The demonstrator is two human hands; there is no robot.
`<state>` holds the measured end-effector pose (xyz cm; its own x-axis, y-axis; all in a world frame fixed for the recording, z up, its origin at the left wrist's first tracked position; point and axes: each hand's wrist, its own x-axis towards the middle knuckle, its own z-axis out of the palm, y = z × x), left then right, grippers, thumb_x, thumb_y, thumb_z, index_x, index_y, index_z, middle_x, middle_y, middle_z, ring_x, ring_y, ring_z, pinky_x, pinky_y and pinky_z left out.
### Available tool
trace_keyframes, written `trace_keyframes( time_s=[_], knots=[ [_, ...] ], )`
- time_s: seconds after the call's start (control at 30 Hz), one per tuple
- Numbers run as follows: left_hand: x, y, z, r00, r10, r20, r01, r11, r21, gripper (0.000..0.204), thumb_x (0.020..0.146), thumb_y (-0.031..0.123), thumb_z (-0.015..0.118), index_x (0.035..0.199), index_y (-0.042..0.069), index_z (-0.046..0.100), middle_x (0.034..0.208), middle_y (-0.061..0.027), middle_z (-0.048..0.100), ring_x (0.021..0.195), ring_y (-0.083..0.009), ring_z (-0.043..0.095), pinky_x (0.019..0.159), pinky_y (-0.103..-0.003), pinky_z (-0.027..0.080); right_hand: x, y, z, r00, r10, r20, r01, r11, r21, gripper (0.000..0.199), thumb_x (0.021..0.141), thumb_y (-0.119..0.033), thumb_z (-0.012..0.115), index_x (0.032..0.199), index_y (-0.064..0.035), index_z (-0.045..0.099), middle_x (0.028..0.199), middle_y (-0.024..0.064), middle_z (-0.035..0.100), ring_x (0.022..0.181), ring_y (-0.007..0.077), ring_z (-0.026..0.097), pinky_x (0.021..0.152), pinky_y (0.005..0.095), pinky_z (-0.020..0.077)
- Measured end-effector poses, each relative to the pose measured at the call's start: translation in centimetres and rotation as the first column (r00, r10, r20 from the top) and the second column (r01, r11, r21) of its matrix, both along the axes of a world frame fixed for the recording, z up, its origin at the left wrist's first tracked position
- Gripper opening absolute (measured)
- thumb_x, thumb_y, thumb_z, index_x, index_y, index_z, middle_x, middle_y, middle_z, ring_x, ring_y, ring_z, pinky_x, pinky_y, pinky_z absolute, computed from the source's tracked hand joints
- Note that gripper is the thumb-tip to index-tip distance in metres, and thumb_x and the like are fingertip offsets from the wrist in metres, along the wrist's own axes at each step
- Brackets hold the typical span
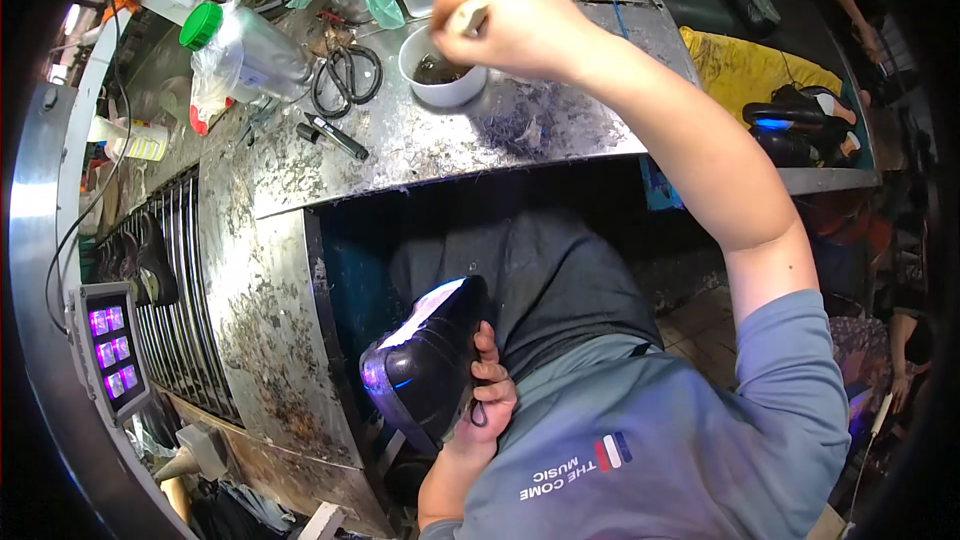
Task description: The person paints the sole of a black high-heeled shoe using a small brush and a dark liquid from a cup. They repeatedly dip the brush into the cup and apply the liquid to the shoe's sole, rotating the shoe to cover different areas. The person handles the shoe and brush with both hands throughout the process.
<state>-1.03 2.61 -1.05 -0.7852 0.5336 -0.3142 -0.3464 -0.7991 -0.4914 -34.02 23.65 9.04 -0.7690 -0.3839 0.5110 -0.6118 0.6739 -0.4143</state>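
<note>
The right hand is closed on a brush handle over a white cup on the metal table. Black scissors, a marker and a green-capped bottle crowd the cup's left. The left hand grips a black shoe below the table edge; the brush tip is hidden

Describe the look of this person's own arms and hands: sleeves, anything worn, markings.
Both hands are bare: no gloves, rings or watch show on the left hand or the right hand. The forearms are uncovered. The right arm comes out of a short grey-blue sleeve of a T-shirt with white chest lettering and a small red, white and blue mark.
</note>
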Motion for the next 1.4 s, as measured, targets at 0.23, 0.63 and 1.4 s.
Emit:
trace_keyframes(
  time_s=[0.23,0.63,1.4],
  knots=[
    [0.1,0.2,-0.2,1.000,-0.002,-0.002,0.002,1.000,0.004,0.063,0.089,0.020,0.076,0.143,0.000,0.050,0.126,-0.0065,0.072,0.098,-0.0201,0.073,0.070,-0.028,0.059,0.9,0.1,0.3,0.989,0.126,-0.079,-0.140,0.964,-0.228,0.025,0.085,-0.032,0.075,0.095,-0.0099,0.078,0.086,0.0100,0.075,0.081,0.0293,0.073,0.072,0.0366,0.0577],
    [0.0,0.2,-0.4,0.997,0.037,0.069,-0.037,0.999,-0.007,0.054,0.092,0.030,0.072,0.136,0.004,0.055,0.122,-0.0086,0.072,0.095,-0.0206,0.073,0.068,-0.028,0.059,10.0,-2.4,4.5,0.690,0.716,-0.109,-0.673,0.578,-0.461,0.012,0.082,-0.013,0.081,0.090,-0.0057,0.076,0.080,0.0069,0.074,0.070,0.0214,0.072,0.064,0.0308,0.0566],
    [1.0,0.3,-0.4,0.964,0.069,0.255,-0.069,0.998,-0.010,0.018,0.103,0.024,0.054,0.091,0.012,0.063,0.075,0.0054,0.056,0.060,-0.0061,0.057,0.056,-0.021,0.053,11.6,-3.2,5.6,0.357,0.920,0.164,-0.784,0.391,-0.482,0.012,0.079,-0.011,0.073,0.078,-0.0060,0.062,0.069,0.0093,0.058,0.063,0.0331,0.060,0.053,0.0426,0.0467]
  ],
)
